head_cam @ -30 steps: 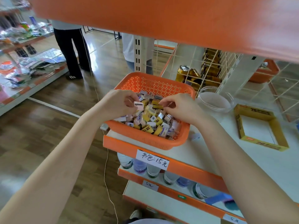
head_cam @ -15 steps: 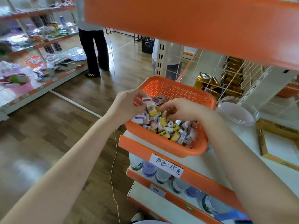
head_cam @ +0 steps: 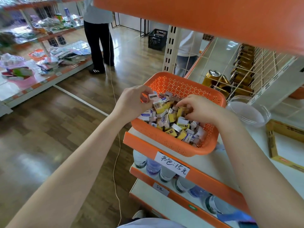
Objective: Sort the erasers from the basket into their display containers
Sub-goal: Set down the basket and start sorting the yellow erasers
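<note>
Left hand (head_cam: 131, 103) with pink eraser (head_cam: 153, 96) in pinch; right hand (head_cam: 203, 109) curled among basket (head_cam: 179, 83) erasers (head_cam: 172, 123), hold unclear.

The orange perforated plastic basket (head_cam: 181, 84) sits at the left end of the white shelf (head_cam: 213, 163). It is heaped with small boxed erasers (head_cam: 171, 119), mostly in yellow and white sleeves, jumbled at all angles. One pale pink and white eraser (head_cam: 153, 96) is held just above the basket's left rim, pinched in the left hand (head_cam: 131, 102). Just right of the basket stands a clear round plastic tub (head_cam: 245, 112), and beside it, farther right, a shallow yellow cardboard tray (head_cam: 272, 145).
</note>
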